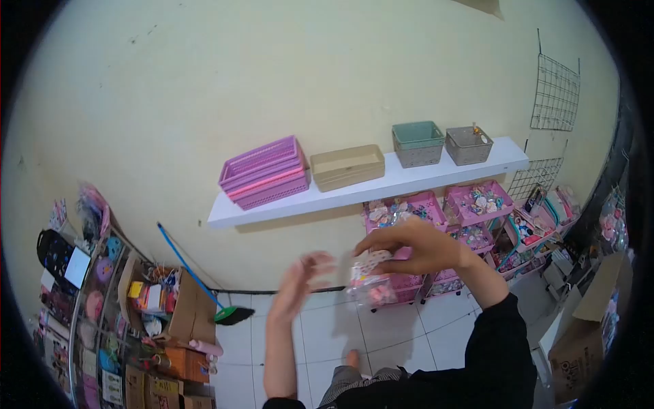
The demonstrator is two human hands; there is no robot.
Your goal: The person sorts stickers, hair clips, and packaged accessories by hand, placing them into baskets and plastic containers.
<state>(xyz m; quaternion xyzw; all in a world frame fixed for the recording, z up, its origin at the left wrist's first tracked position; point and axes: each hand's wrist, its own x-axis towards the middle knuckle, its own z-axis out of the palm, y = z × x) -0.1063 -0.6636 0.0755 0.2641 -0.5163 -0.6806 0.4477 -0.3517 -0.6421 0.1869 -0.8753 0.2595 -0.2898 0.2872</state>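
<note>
My right hand (426, 249) grips the top of a small clear plastic packet (371, 285) between thumb and fingers. A dotted pale upper strip and pink pieces show through the packet, but what the pieces are is too blurred to tell. To the left of the packet, and apart from it, my left hand (305, 283) is raised with its fingers stretched out and nothing in it. Motion blurs its fingertips. Behind my right hand stands a pink tiered cart (432, 204) holding many small colourful packets.
A white wall shelf (272, 211) carries purple baskets (266, 170), beige trays (347, 167), a green and grey basket (417, 144) and a grey basket (469, 146). A broom (191, 266) leans at the left near cardboard boxes (187, 310). An open carton (579, 347) stands at right.
</note>
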